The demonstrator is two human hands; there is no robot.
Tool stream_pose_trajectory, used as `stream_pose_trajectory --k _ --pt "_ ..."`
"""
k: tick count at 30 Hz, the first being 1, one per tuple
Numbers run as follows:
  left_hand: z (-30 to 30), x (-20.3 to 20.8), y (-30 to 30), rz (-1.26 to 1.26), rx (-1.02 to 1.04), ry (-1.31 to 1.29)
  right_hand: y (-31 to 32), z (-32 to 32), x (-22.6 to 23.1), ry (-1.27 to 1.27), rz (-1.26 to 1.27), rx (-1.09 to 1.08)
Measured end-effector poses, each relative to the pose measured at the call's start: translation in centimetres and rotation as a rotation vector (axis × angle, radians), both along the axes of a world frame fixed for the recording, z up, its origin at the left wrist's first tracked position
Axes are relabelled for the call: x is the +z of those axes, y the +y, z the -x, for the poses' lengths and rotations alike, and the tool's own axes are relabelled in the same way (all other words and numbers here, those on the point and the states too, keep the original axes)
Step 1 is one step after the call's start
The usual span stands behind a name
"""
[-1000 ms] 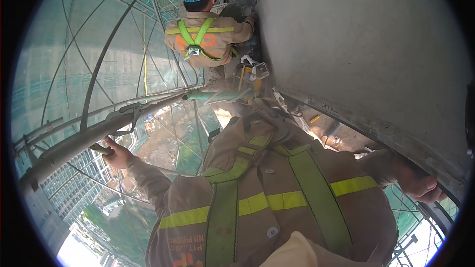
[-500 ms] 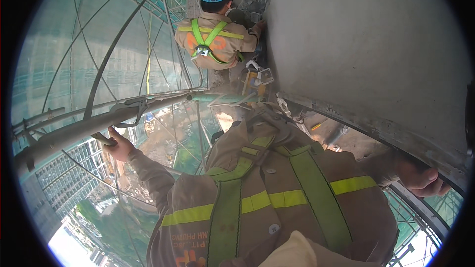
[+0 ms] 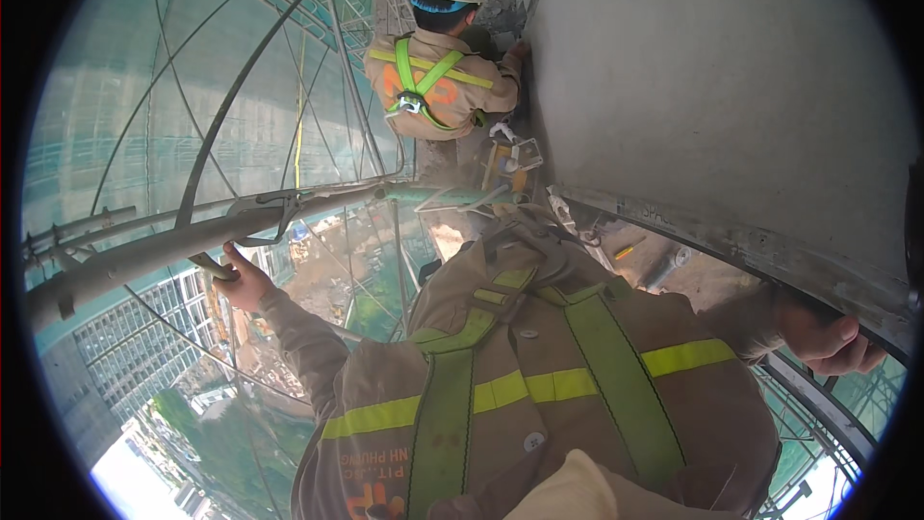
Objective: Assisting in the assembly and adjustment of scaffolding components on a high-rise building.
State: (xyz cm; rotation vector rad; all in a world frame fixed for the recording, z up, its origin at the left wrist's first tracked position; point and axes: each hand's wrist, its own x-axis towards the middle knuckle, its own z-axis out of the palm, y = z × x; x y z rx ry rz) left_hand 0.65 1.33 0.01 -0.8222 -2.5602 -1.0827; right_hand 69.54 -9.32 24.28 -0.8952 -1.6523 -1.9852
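In the head view, your left hand had its fingers closed around the end of a flat bar, beside the thick pipe and near a metal hook. Your right hand was at the lower edge of the grey panel, fingers curled; their grip I could not tell.
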Motion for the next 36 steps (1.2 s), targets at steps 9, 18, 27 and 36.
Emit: stream_pose_trajectory --k 9,18,27,36 --pt "-0.4 0.2 0.1 -0.01 -0.004 0.015 -0.2 0.0 -1.1 0.25 0.021 0.122" --pt "0.0 0.0 -0.6 0.025 0.0 0.02 -0.5 -0.2 -0.1 -0.124 -0.002 -0.221" --pt "0.8 -1.0 -0.1 -0.019 -0.013 0.074 -0.4 1.1 -0.7 0.114 0.005 -0.178" --pt "0.9 -0.8 -0.3 0.054 0.018 0.028 -1.4 -0.7 -1.6 0.156 -0.017 0.058"
